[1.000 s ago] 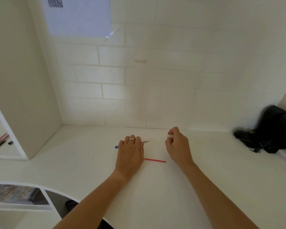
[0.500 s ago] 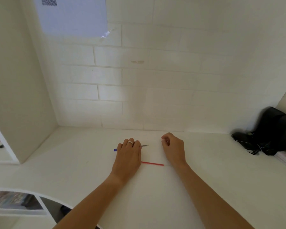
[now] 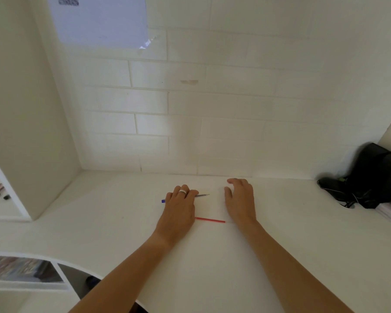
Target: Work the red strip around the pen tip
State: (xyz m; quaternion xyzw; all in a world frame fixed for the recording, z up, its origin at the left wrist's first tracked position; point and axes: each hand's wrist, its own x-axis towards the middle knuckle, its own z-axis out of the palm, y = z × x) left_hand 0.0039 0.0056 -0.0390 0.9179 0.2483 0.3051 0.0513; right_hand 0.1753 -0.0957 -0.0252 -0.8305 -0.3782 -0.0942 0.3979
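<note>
Two hands: laid on the white desk [image 3: 212,267].
Left hand [image 3: 178,211]: flat, fingers straight, pressed on the thin blue-ended pen refill [image 3: 163,201].
Right hand [image 3: 240,203]: relaxed, nothing held.
Thin red plastic refill [image 3: 210,220]: between both wrists.
Handling: judged light, bendy, prone to rolling; best pinched mid-length.

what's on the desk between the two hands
In the head view, a thin red stick lies on the white desk between the left hand and right hand, near the wrists.
</note>
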